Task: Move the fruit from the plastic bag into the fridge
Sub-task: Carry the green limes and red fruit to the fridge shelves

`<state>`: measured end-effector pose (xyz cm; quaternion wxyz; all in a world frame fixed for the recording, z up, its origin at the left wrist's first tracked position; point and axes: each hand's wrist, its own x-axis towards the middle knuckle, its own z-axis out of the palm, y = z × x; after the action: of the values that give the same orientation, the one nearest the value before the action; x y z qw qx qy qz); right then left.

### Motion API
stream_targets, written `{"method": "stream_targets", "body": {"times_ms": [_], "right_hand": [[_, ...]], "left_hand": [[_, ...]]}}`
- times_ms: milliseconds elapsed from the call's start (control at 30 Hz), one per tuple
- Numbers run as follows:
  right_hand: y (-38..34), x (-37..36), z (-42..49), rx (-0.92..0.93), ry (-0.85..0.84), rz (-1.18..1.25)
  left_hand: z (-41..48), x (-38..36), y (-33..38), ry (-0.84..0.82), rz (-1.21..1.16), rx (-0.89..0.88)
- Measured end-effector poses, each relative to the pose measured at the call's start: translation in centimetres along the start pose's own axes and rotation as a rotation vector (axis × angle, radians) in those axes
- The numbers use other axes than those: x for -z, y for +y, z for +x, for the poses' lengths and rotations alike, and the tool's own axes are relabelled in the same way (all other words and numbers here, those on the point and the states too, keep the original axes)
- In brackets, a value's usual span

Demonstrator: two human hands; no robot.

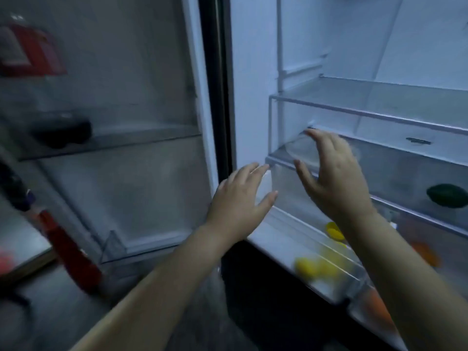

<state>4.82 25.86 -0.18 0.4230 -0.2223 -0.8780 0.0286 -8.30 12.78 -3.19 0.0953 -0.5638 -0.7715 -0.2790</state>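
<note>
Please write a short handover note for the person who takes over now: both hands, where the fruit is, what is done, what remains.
Left hand: open, empty, fingertips near the left end of a clear shelf rim.
Right hand: open, empty, raised before that shelf.
In the fridge: a green fruit at right; yellow fruit and orange fruit lower down, blurred.
Plastic bag: not in view.
Done: some fruit stored.
Left: check the bag for more; the fridge door is open.
</note>
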Motion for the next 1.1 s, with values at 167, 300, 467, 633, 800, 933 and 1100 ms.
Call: {"method": "stream_targets", "body": {"times_ms": [167, 300, 467, 633, 800, 933, 1100], "right_hand": [[-11.0, -5.1, -1.3, 0.052, -0.166, 0.117], [-20.4, -8.6, -2.5, 0.130, -0.268, 0.204], [-31.3, -12.9, -4.6, 0.278, -0.416, 0.354], [-41.0, -16.3, -6.3, 0.410, -0.517, 0.492], [-49.7, -20.3, -7.5, 0.550, -0.579, 0.603], [-55.8, -24.2, -8.0, 0.652, -0.638, 0.678], [-63.5, -30.4, -7.1, 0.777, -0.702, 0.776]], "left_hand": [[-7.8, 7.1, -7.5, -0.020, 0.209, 0.154], [-15.2, 12.7, -13.1, -0.036, 0.326, 0.323], [-24.6, 19.0, -18.6, 0.024, 0.472, 0.526], [-32.6, 24.0, -22.5, 0.086, 0.573, 0.728], [-39.0, 27.4, -26.1, 0.161, 0.613, 0.901], [-42.8, 29.1, -29.7, 0.156, 0.625, 1.030], [-45.8, 31.4, -35.9, 0.155, 0.649, 1.168]]}}
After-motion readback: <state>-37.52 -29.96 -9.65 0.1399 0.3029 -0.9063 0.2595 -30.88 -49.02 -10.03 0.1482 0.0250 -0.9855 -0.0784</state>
